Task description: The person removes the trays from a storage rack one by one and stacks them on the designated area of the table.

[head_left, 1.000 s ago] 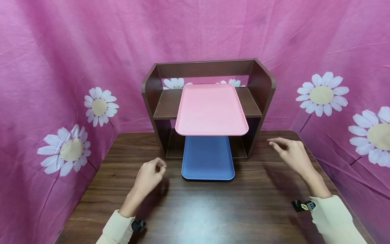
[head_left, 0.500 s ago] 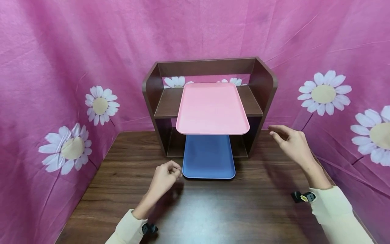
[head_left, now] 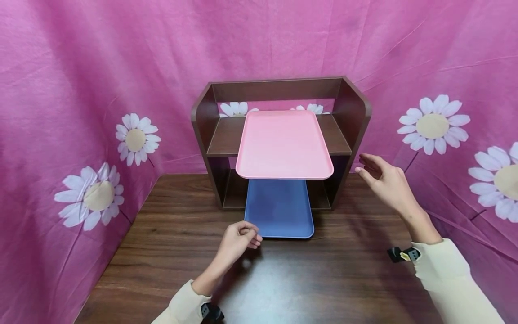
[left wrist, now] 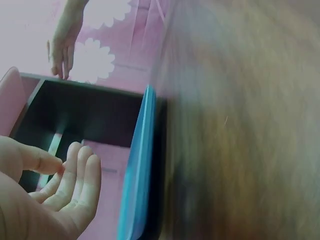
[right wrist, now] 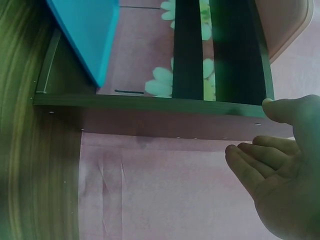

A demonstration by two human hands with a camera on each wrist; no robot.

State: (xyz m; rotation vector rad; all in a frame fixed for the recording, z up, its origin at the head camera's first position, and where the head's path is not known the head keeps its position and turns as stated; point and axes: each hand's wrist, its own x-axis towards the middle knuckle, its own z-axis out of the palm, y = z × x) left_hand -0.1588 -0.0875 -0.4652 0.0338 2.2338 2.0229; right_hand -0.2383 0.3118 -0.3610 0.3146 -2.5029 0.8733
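A blue tray projects from the lower level of a brown shelf unit. Above it a pink tray lies on the upper level, its front end sticking out. My left hand overlaps the blue tray's front left corner in the head view, fingers loosely bent. Seen from the left wrist, nothing is in that hand, and the blue tray stands edge-on beside it. My right hand hovers off the unit's right side, thumb and fingers spread apart. In the right wrist view its thumb is by the side panel's edge.
The shelf unit stands at the back of a dark wooden table. A pink cloth with large white daisies hangs behind the table and on both sides.
My left hand has moved rightward and slightly nearer, from left of the blue tray to its front left corner. My right hand has risen a little and its fingers have spread. Both trays stay put.
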